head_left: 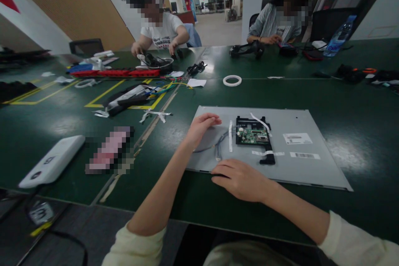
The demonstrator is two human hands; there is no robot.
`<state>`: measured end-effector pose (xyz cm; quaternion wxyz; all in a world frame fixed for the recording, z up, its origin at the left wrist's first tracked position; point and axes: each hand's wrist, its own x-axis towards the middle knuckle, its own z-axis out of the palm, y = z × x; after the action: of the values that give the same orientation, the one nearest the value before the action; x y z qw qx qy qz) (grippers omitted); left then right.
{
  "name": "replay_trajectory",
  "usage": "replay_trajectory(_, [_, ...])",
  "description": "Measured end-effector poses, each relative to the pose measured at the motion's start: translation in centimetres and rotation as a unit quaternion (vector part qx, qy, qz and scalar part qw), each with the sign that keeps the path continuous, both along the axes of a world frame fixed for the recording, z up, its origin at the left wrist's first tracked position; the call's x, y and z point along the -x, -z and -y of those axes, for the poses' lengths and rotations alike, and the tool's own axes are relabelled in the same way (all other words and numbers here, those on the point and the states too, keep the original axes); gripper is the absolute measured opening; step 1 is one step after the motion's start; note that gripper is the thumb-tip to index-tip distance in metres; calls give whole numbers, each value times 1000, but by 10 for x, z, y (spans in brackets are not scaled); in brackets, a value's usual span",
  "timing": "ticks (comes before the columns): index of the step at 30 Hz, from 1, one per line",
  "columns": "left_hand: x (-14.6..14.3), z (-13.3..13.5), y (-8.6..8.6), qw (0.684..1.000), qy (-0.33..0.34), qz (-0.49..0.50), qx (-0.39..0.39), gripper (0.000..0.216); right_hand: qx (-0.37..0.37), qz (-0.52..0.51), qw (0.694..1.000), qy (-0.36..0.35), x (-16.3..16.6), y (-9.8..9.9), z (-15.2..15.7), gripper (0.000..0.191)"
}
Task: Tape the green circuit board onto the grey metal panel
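A grey metal panel [299,162] lies flat on the dark green table [358,104] in front of me. A small green circuit board [252,134] in a black frame sits on it, held with strips of white tape, and thin wires [218,143] run left from it. My left hand [202,126] rests on the panel's far left corner, fingers curled down onto the surface. My right hand [240,179] lies palm down on the panel's near edge, fingers bent over the rim. Neither hand lifts anything.
A roll of white tape [232,80] lies beyond the panel. A white flat device [51,161] sits at the near left, and black parts and cables [131,97] at mid left. Two other people work at the far side. A water bottle [339,35] stands far right.
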<state>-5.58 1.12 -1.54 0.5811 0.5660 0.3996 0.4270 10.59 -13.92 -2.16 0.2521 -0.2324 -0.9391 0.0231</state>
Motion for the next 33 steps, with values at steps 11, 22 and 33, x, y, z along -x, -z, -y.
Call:
replay_trajectory(11, [-1,5,-10,995,-76,-55,-24,20,40,49,952,300,-129,-16,-25,48])
replay_trajectory(22, [-3,5,-8,996,-83,-18,12,21,123,137,893,410,-192,31,0,56])
replay_trajectory(33, [-8,7,-9,994,-69,-81,-7,19,130,134,887,423,-193,29,2,56])
